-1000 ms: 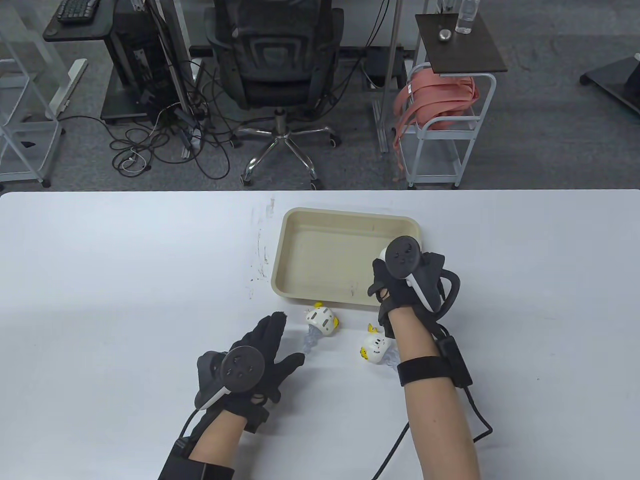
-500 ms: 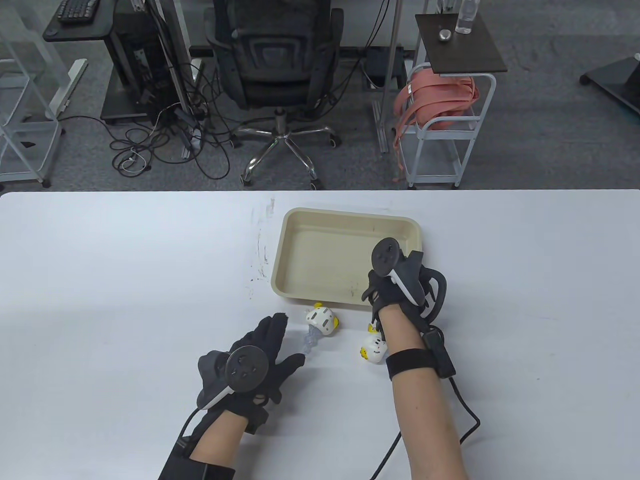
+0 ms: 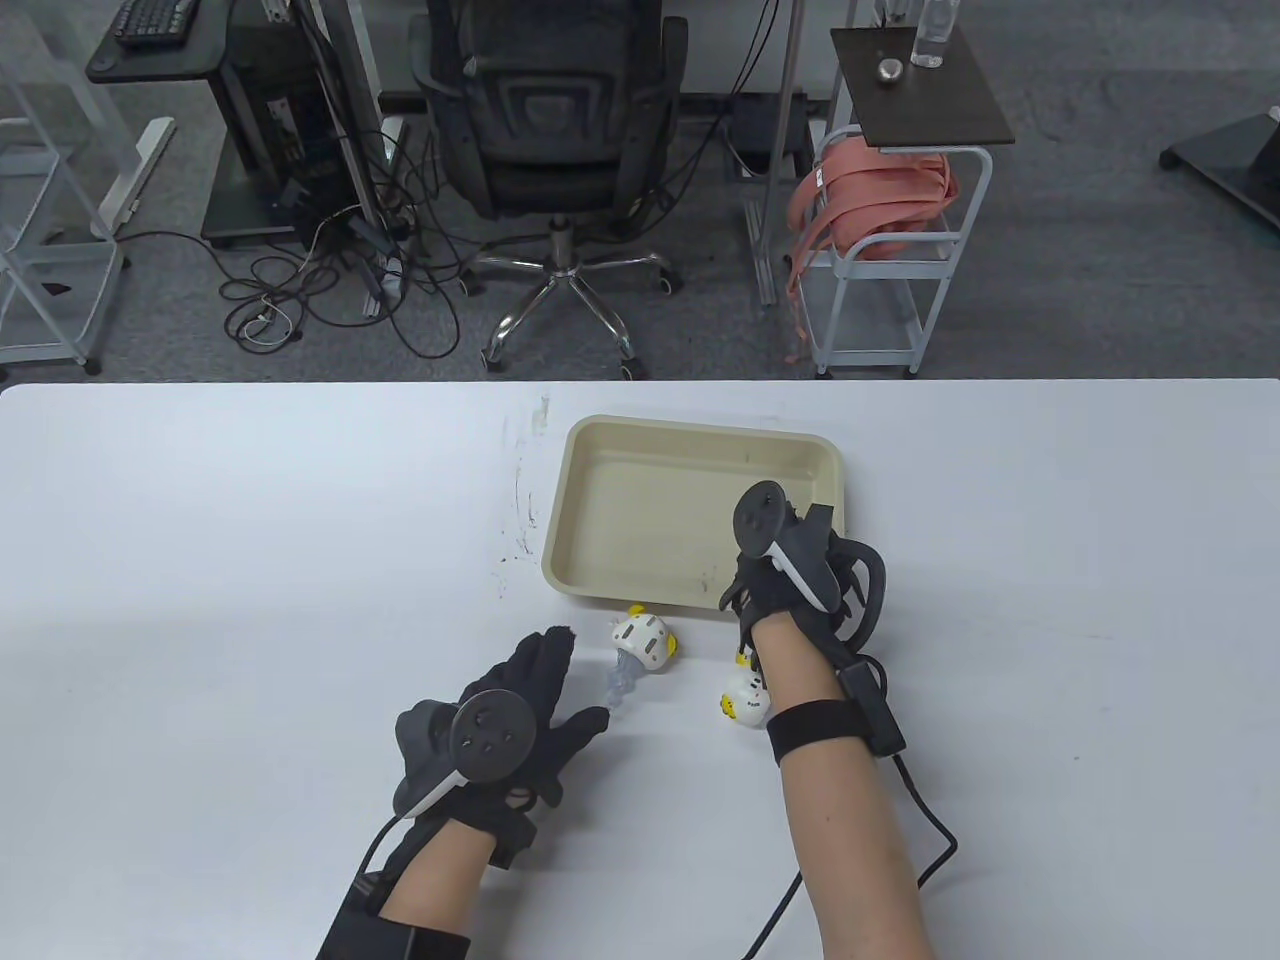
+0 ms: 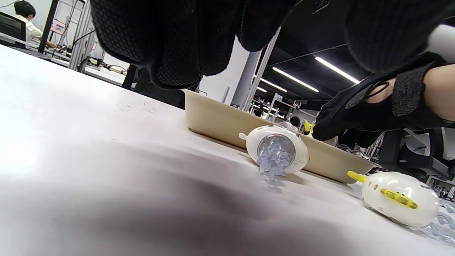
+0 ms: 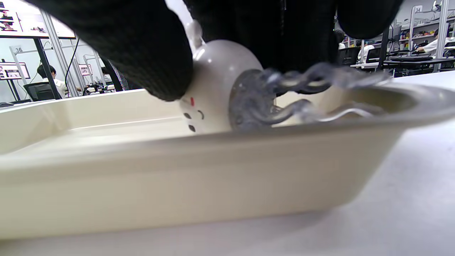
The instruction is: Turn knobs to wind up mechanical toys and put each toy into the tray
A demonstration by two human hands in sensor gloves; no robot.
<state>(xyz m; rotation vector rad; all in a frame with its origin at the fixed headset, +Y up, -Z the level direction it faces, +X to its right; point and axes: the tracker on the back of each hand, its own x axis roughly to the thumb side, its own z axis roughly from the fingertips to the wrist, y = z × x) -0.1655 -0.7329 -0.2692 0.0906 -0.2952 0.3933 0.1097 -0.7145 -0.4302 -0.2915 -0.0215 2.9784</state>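
A wind-up toy (image 5: 213, 85), tentacles trailing toward three o'clock, sits gripped in my right hand (image 3: 775, 590) inside the tray (image 5: 142, 185); my left hand (image 3: 520, 715) rests flat, fingers straight.

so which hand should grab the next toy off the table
Left, most likely. The left hand lies open beside the nearer toy and holds nothing. The right hand is busy over the tray, gripping a third toy.
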